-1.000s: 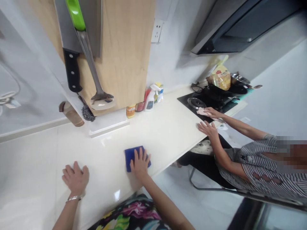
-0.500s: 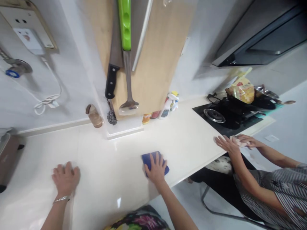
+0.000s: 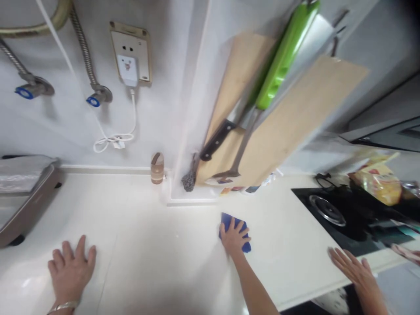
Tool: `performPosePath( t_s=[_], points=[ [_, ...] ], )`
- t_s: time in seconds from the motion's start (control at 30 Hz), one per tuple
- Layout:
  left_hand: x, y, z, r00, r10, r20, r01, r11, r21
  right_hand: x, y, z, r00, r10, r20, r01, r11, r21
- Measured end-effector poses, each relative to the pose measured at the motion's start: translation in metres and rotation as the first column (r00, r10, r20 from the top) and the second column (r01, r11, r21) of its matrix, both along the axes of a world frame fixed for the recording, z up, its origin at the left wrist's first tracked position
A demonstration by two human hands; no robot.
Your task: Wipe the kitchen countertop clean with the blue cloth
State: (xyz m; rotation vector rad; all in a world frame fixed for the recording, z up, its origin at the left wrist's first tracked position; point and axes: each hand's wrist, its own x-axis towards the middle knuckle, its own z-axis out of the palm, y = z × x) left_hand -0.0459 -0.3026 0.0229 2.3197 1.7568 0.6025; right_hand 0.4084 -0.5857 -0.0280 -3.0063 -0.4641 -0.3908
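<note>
Spread wide, the fingers of my right hand (image 3: pixel 234 236) press down on a folded blue cloth (image 3: pixel 244 246) lying on the white countertop (image 3: pixel 147 245). The cloth's edges show around the hand, near the low white ledge (image 3: pixel 193 202) at the wall. At the lower left, my left hand (image 3: pixel 71 267) rests palm down on the countertop, its fingers apart and nothing in them. A bracelet circles that wrist. The brown appliance (image 3: pixel 36 205) with a grey cover is the closest object to my left hand.
A co-worker's hand (image 3: pixel 356 269) lies at the counter's right edge, beside a black cooktop (image 3: pixel 328 210). A wooden board (image 3: pixel 295 118), a black-handled knife (image 3: pixel 218 140) and a green-handled ladle (image 3: pixel 278 65) hang in front. A small brownish jar (image 3: pixel 157 168) stands by the wall.
The view has turned left, bringing more of the brown appliance and two blue-capped valves into sight. My right hand and the cloth have slid closer to the wall.
</note>
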Motion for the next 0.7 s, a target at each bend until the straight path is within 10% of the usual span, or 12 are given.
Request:
performPosePath(
  t_s=[0.17, 0.47, 0.7],
  points=[
    [0.002, 0.001, 0.0, 0.995, 0.022, -0.101, -0.01, 0.993, 0.115, -0.014, 0.061, 0.004, 0.995, 0.083, -0.06, -0.077, 0.993, 0.093],
    [-0.004, 0.005, -0.015, 0.995, 0.02, -0.102, -0.01, 0.995, 0.094, -0.154, 0.176, 0.023, 0.914, 0.343, -0.218, -0.341, 0.939, 0.049],
    [-0.009, 0.008, -0.022, 0.997, 0.037, -0.061, -0.034, 0.999, 0.04, -0.209, 0.182, 0.031, 0.758, 0.614, -0.219, -0.63, 0.776, -0.006]
  ],
)
